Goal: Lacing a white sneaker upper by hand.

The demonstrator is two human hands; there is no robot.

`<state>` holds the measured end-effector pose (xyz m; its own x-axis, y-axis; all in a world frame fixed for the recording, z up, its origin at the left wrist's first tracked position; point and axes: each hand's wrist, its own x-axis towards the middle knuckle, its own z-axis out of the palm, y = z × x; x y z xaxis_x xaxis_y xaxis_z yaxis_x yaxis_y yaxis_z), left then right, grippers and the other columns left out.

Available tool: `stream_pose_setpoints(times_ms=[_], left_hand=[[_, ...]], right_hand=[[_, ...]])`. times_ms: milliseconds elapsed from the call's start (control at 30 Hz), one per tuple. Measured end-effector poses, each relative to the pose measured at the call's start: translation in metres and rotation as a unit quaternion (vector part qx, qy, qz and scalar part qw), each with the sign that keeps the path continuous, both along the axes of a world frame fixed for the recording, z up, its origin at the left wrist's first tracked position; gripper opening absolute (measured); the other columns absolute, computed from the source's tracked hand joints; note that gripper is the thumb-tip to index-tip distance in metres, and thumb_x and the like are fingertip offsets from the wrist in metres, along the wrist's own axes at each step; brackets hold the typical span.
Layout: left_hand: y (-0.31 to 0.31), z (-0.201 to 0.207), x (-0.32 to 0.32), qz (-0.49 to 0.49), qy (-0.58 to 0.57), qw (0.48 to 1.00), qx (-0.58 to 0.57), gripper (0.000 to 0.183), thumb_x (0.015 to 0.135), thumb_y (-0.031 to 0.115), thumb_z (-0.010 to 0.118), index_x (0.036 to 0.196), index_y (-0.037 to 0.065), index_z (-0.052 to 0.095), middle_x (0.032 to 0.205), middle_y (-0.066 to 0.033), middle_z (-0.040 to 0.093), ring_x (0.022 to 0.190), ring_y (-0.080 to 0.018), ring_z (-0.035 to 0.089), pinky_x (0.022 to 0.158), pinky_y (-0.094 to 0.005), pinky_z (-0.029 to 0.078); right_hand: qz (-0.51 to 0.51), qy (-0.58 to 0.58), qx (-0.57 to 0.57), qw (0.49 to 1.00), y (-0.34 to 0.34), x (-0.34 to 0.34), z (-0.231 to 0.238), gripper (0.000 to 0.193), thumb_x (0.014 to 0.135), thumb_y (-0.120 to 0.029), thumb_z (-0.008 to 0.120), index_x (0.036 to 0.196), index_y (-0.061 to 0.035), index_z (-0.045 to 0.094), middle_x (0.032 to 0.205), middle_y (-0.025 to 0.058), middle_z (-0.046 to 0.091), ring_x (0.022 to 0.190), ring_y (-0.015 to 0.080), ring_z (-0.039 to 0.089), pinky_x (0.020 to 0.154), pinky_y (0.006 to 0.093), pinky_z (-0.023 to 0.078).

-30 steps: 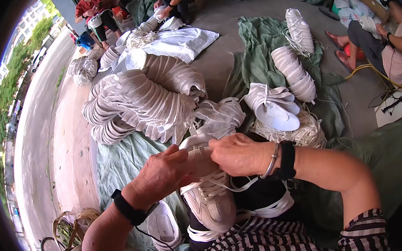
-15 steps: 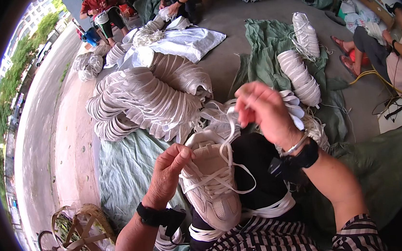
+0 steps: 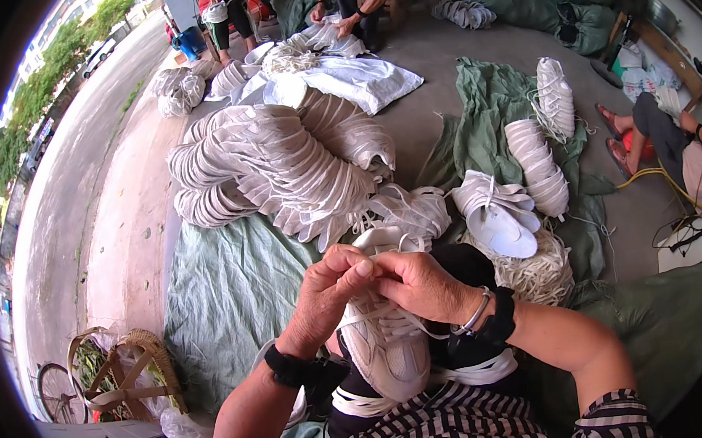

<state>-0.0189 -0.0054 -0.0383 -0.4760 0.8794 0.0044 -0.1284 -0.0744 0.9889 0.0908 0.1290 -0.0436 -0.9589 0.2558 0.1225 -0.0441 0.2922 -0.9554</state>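
A pale beige and white sneaker [image 3: 391,359] rests on my lap with its toe toward me, white lace crossing its tongue. Above its upper eyelets my two hands meet, fingertips pressed together. My left hand [image 3: 324,293] is closed in a pinch with the thumb on top. My right hand [image 3: 429,286] pinches from the other side, closed on the shoelace, most of which the fingers hide. Behind my hands the shoe's heel collar [image 3: 380,237] shows. Loose bundles of white laces [image 3: 479,367] lie across my dark trousers.
Ahead lies a big heap of nested shoe uppers [image 3: 270,163] on green sheeting [image 3: 231,290]. To the right are white shoe pieces [image 3: 499,222], a lace pile [image 3: 538,273] and stacked uppers [image 3: 539,167]. A woven basket [image 3: 142,370] stands at left. Other people sit at the back and right.
My right hand has come down and left from its raised position with the lace, meeting my left hand over the shoe. My left hand has moved slightly right. The view has shifted a little.
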Motion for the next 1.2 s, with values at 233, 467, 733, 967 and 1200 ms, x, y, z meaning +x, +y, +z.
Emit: stream_pose_setpoints(times_ms=[233, 467, 733, 967, 1200], left_hand=[[-0.001, -0.003, -0.011, 0.011, -0.048, 0.999, -0.019, 0.02, 0.093, 0.021, 0.053, 0.104, 0.006, 0.059, 0.094, 0.002, 0.058, 0.088, -0.0066, 0.051, 0.083, -0.022, 0.039], [0.01, -0.003, -0.015, -0.004, -0.026, 0.999, -0.02, 0.018, 0.091, 0.016, 0.056, 0.104, 0.003, 0.06, 0.096, 0.0021, 0.06, 0.091, -0.0062, 0.052, 0.085, -0.0227, 0.04], [-0.003, 0.026, 0.009, 0.012, 0.537, 0.842, -0.035, 0.022, 0.073, 0.015, 0.072, 0.092, 0.008, 0.063, 0.107, -0.0105, 0.054, 0.098, -0.028, 0.052, 0.083, -0.0377, 0.045], [-0.037, 0.006, 0.022, -0.014, 0.591, 0.805, -0.044, 0.025, 0.067, 0.005, 0.07, 0.09, 0.01, 0.064, 0.118, -0.0104, 0.052, 0.097, -0.0291, 0.055, 0.081, -0.038, 0.048], [0.023, 0.036, -0.001, -0.005, 0.527, 0.832, -0.173, 0.013, 0.078, 0.008, 0.061, 0.089, 0.012, 0.067, 0.086, -0.0027, 0.063, 0.083, -0.0239, 0.057, 0.073, -0.0372, 0.044]], right_hand=[[-0.267, 0.136, -0.198, 0.933, 0.095, 0.001, 0.056, 0.017, 0.089, -0.019, 0.056, 0.079, -0.006, 0.055, 0.06, -0.0006, 0.054, 0.048, 0.0062, 0.048, 0.044, 0.02, 0.041], [-0.145, 0.249, -0.158, 0.944, 0.106, 0.041, 0.139, 0.017, 0.092, -0.019, 0.053, 0.092, -0.0021, 0.06, 0.067, 0.0026, 0.057, 0.056, 0.008, 0.053, 0.053, 0.0221, 0.045], [-0.058, 0.26, -0.178, 0.947, 0.057, 0.058, 0.153, 0.024, 0.095, -0.022, 0.044, 0.098, -0.001, 0.054, 0.094, 0.0162, 0.061, 0.083, 0.0234, 0.063, 0.077, 0.0372, 0.052], [0.003, 0.268, -0.362, 0.893, 0.095, 0.077, 0.147, 0.024, 0.096, -0.025, 0.041, 0.097, -0.0032, 0.052, 0.075, 0.0119, 0.059, 0.06, 0.0183, 0.057, 0.059, 0.0311, 0.047], [0.084, 0.115, -0.254, 0.957, 0.034, 0.102, 0.172, 0.017, 0.088, -0.011, 0.057, 0.085, 0.0056, 0.056, 0.063, 0.014, 0.061, 0.045, 0.0156, 0.055, 0.046, 0.0231, 0.046]])
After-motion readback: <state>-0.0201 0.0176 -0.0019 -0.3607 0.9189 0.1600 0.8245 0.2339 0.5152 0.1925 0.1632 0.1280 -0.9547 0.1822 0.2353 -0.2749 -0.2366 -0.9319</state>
